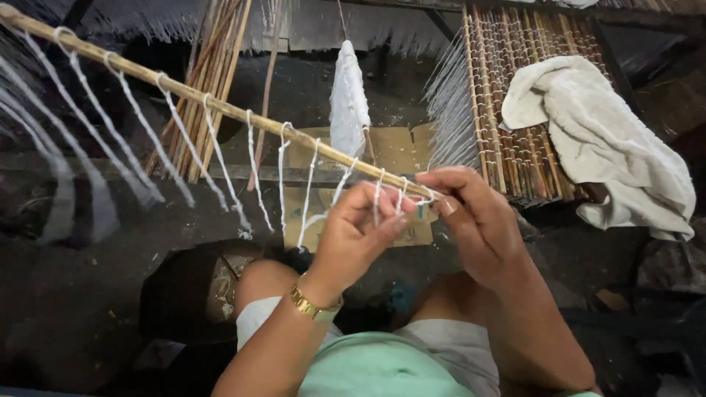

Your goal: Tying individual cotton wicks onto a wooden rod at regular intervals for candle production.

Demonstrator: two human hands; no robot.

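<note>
Head camera, looking steeply down and forward over the person's lap.

The single view sits close above the two hands, left hand (351,239) and right hand (474,220), which meet just right of the frame's centre at the near end of a stick (220,105). The stick runs away from the lens toward the upper left corner, so the camera faces along it at a slant. The knees and a green shirt (375,367) fill the bottom edge, right under the lens. Farther off, at the top right, lie a slat frame (507,103) and a towel (610,140); the dark floor (66,309) spreads at lower left.
</note>
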